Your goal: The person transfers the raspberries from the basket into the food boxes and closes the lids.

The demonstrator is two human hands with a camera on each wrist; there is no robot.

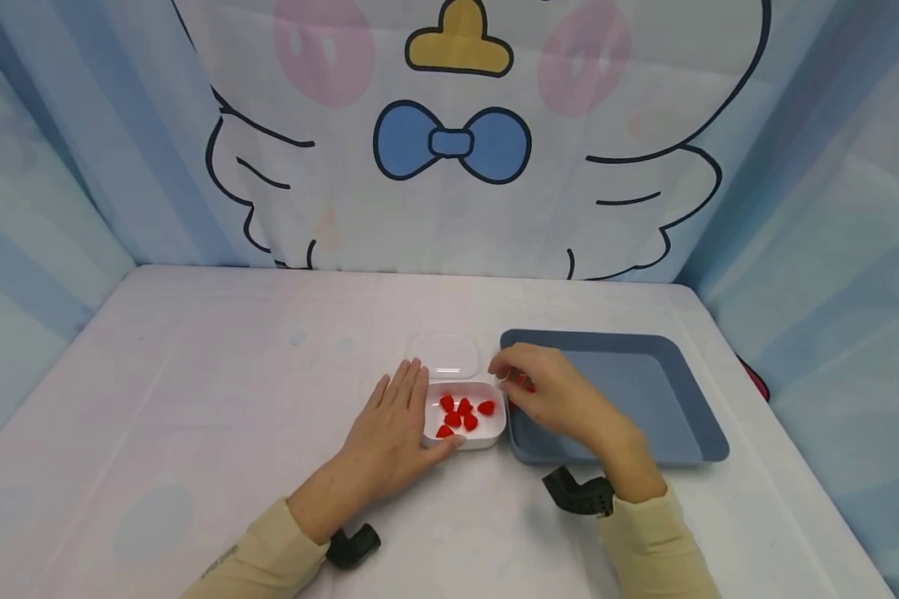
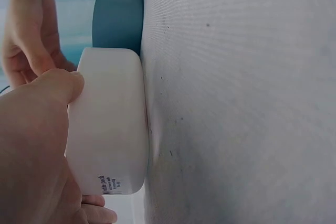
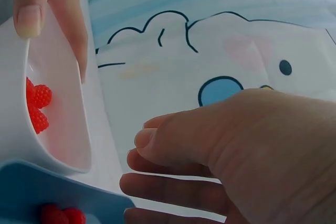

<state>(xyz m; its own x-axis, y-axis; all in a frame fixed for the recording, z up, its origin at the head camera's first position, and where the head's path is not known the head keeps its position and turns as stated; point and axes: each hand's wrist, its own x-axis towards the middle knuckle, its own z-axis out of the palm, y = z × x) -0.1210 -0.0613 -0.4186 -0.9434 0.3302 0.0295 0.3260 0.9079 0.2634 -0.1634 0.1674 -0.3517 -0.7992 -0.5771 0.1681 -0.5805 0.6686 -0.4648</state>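
A: Where are the small red raspberry-shaped pieces (image 1: 453, 419) to be found?

B: Six are seen in the white, rounded plastic box (image 2: 107, 124). Others (image 3: 54, 215) are seen in the shallow blue-grey tray (image 1: 644, 408), just to the right of the box; there the count is partly hidden by the right hand (image 1: 558, 395).

A: And how are the hands placed?

B: They are held apart. The box is braced by the left hand (image 1: 389, 437), its fingers laid straight along the left side and its thumb rested on the near rim. The right hand is held over the tray's left edge, fingers loosely bent; nothing is seen gripped in it.

A: How should the pieces be handled?

B: They are judged to be light and perhaps soft, so a gentle pinch around the bumpy sides is advised. Hard squeezing is best avoided. The box looks light, stiff and smooth; it may be slid easily if its wall is not steadied.
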